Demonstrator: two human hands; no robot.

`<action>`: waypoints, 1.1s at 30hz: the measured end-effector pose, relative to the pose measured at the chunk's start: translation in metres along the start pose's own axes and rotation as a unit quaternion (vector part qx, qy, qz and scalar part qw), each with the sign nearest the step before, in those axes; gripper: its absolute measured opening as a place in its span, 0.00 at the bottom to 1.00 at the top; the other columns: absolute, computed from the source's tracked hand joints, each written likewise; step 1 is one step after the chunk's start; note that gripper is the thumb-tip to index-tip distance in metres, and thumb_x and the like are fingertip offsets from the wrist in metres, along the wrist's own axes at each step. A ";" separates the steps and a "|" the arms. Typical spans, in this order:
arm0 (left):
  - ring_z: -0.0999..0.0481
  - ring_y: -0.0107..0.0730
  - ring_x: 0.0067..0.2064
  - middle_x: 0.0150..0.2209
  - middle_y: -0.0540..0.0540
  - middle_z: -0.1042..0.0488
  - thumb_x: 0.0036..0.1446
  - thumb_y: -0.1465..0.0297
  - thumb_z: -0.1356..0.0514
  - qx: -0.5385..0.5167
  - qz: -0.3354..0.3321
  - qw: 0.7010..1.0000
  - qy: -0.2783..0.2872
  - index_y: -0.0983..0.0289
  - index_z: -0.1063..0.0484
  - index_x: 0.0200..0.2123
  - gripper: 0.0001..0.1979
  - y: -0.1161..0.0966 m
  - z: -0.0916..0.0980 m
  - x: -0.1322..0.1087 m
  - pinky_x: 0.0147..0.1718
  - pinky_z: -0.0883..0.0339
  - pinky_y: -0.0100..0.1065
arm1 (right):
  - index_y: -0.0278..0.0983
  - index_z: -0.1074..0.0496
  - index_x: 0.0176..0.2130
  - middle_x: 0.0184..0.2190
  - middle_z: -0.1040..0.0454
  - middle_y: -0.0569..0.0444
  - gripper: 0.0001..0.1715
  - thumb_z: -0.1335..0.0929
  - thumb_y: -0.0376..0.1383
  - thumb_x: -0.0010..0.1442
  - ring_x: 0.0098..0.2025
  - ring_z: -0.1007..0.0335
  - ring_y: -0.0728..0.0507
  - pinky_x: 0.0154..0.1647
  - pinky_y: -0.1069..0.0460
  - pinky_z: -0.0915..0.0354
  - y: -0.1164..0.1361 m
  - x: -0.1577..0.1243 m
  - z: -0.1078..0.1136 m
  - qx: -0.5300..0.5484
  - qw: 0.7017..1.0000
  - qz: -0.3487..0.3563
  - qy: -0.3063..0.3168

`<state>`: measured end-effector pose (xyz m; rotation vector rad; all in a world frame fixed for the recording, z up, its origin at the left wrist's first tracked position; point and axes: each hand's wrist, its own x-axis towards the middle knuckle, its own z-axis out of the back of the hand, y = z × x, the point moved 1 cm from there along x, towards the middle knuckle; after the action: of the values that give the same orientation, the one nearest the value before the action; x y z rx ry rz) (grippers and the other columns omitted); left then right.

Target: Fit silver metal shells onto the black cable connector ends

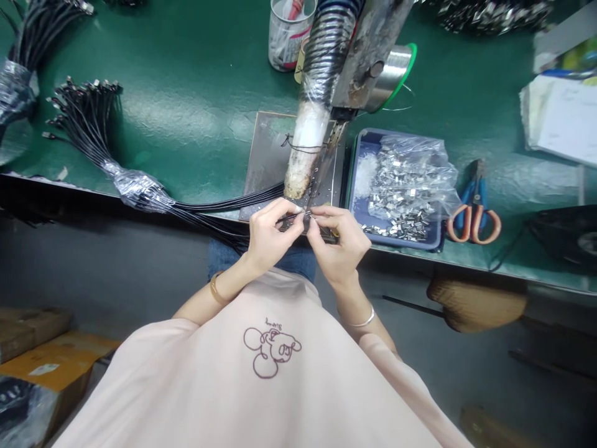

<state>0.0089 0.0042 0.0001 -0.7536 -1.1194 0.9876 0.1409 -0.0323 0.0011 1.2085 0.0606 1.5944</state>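
Note:
My left hand pinches the end of a black cable near the bench's front edge. Close against it, my right hand is closed at the fingertips on a small part at that cable end, too tiny to make out. Black cables run leftward from my hands into a bundle wrapped in clear plastic. Just above my fingers hangs the white end of a hose, beside a metal bracket. Right of my hands, a blue tray holds many small metal connector shells and a plastic bag.
Orange-handled scissors and blue-handled pliers lie right of the tray. Behind the hose are a solder wire spool and a clear cup. Another cable bundle rests far left. Papers sit at right.

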 end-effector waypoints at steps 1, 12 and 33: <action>0.31 0.22 0.27 0.26 0.48 0.29 0.55 0.76 0.39 -0.004 0.010 1.000 0.014 0.64 0.31 0.27 0.06 -0.001 0.002 0.000 0.26 0.39 0.24 | 0.40 0.30 0.33 0.35 0.18 0.54 0.09 0.29 0.28 0.61 0.38 0.19 0.46 0.38 0.52 0.25 0.000 0.000 0.001 0.001 1.000 -0.004 0.006; 0.25 0.26 0.21 0.22 0.51 0.24 0.50 0.64 0.31 -0.179 0.313 0.895 0.262 0.66 0.24 0.29 0.10 0.034 0.018 -0.053 0.21 0.31 0.27 | 0.40 0.25 0.36 0.14 0.36 0.64 0.06 0.30 0.40 0.62 0.12 0.43 0.53 0.16 0.55 0.46 0.003 0.001 0.088 -0.143 0.971 -0.033 -0.186; 0.30 0.35 0.35 0.33 0.56 0.25 0.64 0.72 0.39 0.201 -0.166 0.964 0.052 0.64 0.19 0.39 0.08 0.054 0.022 0.018 0.37 0.33 0.37 | 0.41 0.36 0.18 0.17 0.33 0.61 0.20 0.26 0.21 0.39 0.20 0.40 0.49 0.24 0.52 0.48 -0.084 0.026 0.088 -0.227 0.947 -0.207 0.098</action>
<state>-0.0234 0.0424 -0.0344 -0.2730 -0.8793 0.8414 0.2645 -0.0233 0.0112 0.6260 0.0656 1.2586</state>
